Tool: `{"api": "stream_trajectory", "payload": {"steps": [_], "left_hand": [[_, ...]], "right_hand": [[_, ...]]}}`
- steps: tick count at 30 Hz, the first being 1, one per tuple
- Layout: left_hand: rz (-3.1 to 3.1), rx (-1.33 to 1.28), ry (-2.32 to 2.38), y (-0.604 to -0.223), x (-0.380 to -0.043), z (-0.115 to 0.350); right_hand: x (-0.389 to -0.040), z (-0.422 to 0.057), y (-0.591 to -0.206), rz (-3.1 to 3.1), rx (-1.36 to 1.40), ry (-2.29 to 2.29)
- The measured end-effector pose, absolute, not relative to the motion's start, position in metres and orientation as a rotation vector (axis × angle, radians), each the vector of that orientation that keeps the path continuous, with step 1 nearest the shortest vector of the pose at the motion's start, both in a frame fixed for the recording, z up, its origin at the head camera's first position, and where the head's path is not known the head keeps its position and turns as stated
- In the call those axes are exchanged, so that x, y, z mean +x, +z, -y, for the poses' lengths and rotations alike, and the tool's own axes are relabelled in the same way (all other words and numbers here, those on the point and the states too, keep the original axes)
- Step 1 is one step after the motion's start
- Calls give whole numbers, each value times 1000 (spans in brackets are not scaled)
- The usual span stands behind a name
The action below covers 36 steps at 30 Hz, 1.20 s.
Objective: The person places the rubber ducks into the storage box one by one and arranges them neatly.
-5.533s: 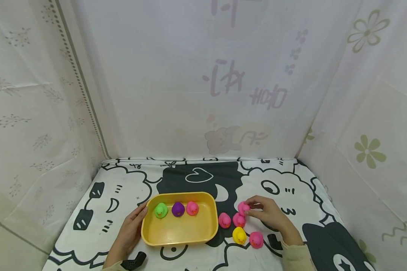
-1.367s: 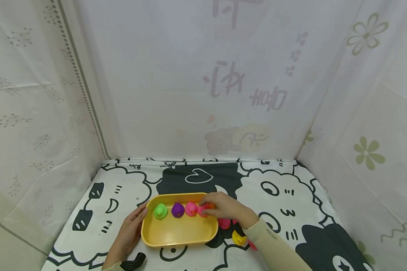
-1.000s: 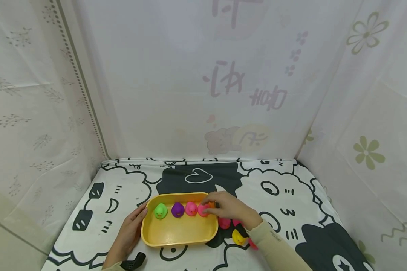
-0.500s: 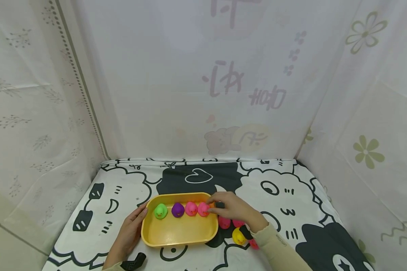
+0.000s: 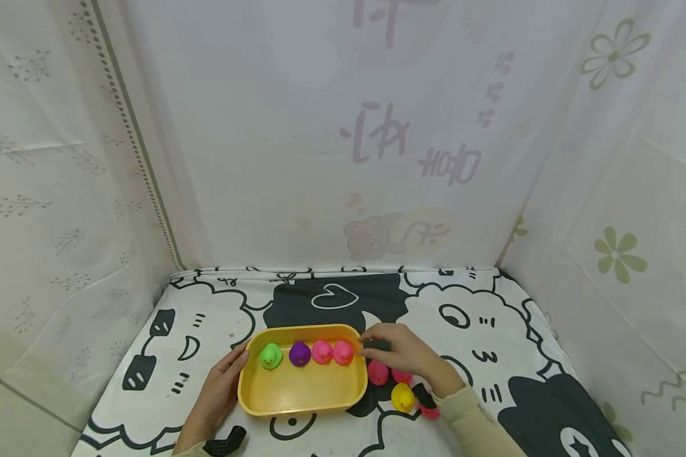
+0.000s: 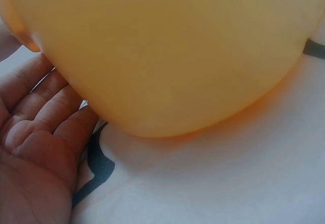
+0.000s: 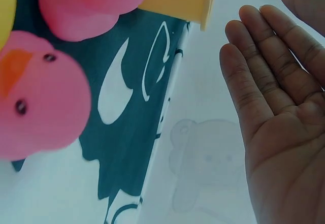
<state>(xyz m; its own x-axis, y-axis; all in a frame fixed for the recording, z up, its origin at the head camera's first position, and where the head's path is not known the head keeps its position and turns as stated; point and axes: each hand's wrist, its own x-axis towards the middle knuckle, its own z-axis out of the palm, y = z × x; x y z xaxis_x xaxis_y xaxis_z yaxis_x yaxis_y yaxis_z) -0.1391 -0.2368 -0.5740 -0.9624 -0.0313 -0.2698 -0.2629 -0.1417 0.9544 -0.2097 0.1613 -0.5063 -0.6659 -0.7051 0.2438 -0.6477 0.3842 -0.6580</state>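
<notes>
My left hand holds the left side of a yellow plastic tray, its fingertips hidden behind the wall in the left wrist view. Along the tray's back half stand a green rubber duck, a purple one and two pink rubber ducks in a row. My right hand hovers by the tray's right rim, fingers extended and palm bare in the right wrist view. Below it on the cloth sit several pink ducks and a yellow duck, some partly covered by the hand and wrist strap.
A black-and-white cartoon cloth covers the table. Pale patterned curtains enclose the back and both sides. A dark camera mount sits at the left wrist.
The right hand has carried a pink duck from the cloth group into the tray, set it at the right end of the row and let go. It has since drawn back rightward.
</notes>
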Motion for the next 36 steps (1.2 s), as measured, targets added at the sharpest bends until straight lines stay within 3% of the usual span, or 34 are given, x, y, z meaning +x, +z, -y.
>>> {"api": "stream_trajectory", "payload": {"steps": [36], "left_hand": [[-1948, -367, 2224, -576, -140, 237]], "right_hand": [[-187, -248, -530, -2614, -728, -1076]]}}
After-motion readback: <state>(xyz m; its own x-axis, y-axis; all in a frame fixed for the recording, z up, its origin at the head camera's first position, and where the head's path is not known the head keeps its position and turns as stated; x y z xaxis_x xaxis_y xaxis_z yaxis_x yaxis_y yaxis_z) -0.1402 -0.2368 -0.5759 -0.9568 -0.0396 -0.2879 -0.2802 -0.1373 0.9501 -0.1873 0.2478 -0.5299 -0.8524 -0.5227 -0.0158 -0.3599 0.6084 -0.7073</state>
